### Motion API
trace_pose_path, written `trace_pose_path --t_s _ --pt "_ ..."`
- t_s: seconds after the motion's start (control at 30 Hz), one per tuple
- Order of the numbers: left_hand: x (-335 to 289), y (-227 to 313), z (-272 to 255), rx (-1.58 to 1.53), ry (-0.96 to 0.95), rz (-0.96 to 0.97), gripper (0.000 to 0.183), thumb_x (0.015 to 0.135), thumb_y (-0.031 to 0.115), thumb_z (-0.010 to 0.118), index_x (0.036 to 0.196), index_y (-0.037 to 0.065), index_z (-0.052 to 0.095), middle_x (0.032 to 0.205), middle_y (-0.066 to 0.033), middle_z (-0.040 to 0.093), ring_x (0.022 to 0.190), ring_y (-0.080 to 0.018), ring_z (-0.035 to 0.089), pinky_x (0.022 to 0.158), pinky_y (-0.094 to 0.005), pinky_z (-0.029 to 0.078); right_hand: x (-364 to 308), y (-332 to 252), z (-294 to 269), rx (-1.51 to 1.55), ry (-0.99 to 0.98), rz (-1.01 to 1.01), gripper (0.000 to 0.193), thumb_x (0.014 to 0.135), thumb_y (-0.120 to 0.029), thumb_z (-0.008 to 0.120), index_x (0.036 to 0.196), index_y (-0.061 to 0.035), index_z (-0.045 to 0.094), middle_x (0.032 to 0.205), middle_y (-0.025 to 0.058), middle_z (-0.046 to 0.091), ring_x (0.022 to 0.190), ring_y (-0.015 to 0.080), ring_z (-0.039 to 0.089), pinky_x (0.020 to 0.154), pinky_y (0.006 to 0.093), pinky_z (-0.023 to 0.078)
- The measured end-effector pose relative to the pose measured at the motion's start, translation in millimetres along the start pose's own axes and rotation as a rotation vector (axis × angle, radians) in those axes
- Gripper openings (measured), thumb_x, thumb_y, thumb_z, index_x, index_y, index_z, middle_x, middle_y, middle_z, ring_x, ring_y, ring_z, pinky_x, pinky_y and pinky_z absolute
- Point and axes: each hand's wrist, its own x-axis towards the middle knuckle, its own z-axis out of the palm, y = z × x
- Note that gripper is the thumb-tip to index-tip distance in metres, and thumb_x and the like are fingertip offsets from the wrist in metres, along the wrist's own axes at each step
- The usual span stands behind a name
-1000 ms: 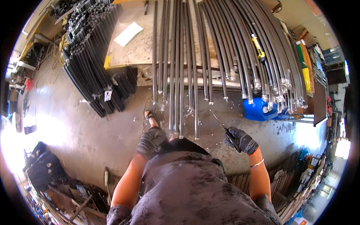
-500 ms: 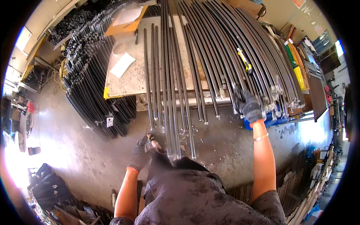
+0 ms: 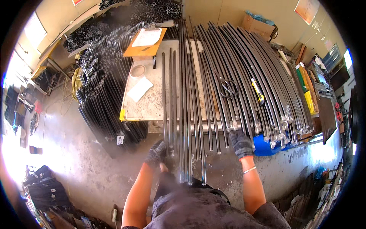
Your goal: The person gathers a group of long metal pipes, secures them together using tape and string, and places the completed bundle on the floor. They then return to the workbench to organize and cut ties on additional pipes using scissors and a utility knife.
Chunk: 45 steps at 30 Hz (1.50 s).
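Long dark metal tubes (image 3: 185, 114) lie side by side over the table, their clear-wrapped ends overhanging the near edge. My left hand (image 3: 155, 153), in a dark grey glove, is beside the ends of the leftmost tubes; blur hides how its fingers lie. My right hand (image 3: 241, 145), gloved alike, is at the near ends of tubes right of the middle. Its fingers look curled, and what is in them is hidden. Ahead of it, a black looped object (image 3: 228, 88), possibly scissor handles, rests across the tubes. Farther right lies a yellow-and-white utility knife (image 3: 257, 91).
On the table (image 3: 152, 103) are a clipboard (image 3: 146, 40), a tape roll (image 3: 137, 71), a white paper (image 3: 140, 89) and a black marker (image 3: 154, 62). A tall stack of dark tubes (image 3: 110, 114) stands left. Something blue (image 3: 265, 147) shows under the right-hand tubes.
The view has tilted up. My right hand has drawn back from the tubes to their near ends, and the black looped object now lies on them. My left hand has come up beside the left tube ends.
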Motion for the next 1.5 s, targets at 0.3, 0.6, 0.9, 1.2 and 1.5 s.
trace_pose_path --t_s 0.3,0.6,0.9,1.2,1.5 --pt "34.7 9.6 56.6 0.340 0.001 -0.033 0.027 0.084 0.016 0.067 0.108 0.005 0.063 0.091 -0.0036 0.066 0.075 -0.0145 0.063 0.066 -0.0303 0.053 0.0 -43.3 93.5 0.433 -0.769 0.345 0.069 0.088 -0.063 0.041 0.125 -0.0062 0.055 0.122 0.0203 0.057 0.119 0.0288 0.051 0.101 0.0346 0.037" --pt "12.8 16.6 113.6 0.243 -0.159 0.110 0.060 0.081 0.013 0.072 0.133 0.006 0.043 0.115 -0.0031 0.059 0.104 -0.0146 0.054 0.092 -0.0300 0.045 41.4 -59.0 100.0 1.464 -0.830 0.468 0.050 0.082 -0.037 0.069 0.117 -0.0020 0.060 0.110 0.0131 0.065 0.104 0.0236 0.060 0.092 0.0351 0.045" --pt "6.3 -18.1 105.7 1.104 0.015 0.327 0.108 0.072 0.018 0.074 0.144 -0.004 -0.003 0.129 -0.0238 0.046 0.118 -0.0303 0.049 0.099 -0.0329 0.039 -15.0 -112.7 109.0 1.621 -0.592 0.286 0.049 0.079 -0.023 0.073 0.120 -0.0035 0.057 0.104 0.0050 0.064 0.088 0.0166 0.061 0.077 0.0304 0.052" --pt "-101.0 75.8 61.5 1.194 -0.026 0.708 0.090 0.078 0.018 0.064 0.146 0.002 0.007 0.132 -0.0345 0.038 0.109 -0.0486 0.050 0.088 -0.0458 0.046 -70.6 -223.0 91.4 1.826 -0.377 -0.110 0.068 0.072 -0.029 0.078 0.125 -0.0005 0.047 0.111 0.0122 0.060 0.095 0.0247 0.062 0.082 0.0345 0.054" --pt "-280.3 233.0 -161.1 1.524 0.558 1.148 0.054 0.081 0.009 0.053 0.134 0.010 0.044 0.110 -0.0234 0.056 0.090 -0.0366 0.060 0.076 -0.0430 0.051 -196.2 -534.0 135.3 2.038 -0.893 -0.488 0.067 0.074 -0.033 0.077 0.127 -0.0085 0.046 0.117 0.0093 0.057 0.114 0.0265 0.051 0.100 0.0396 0.042"
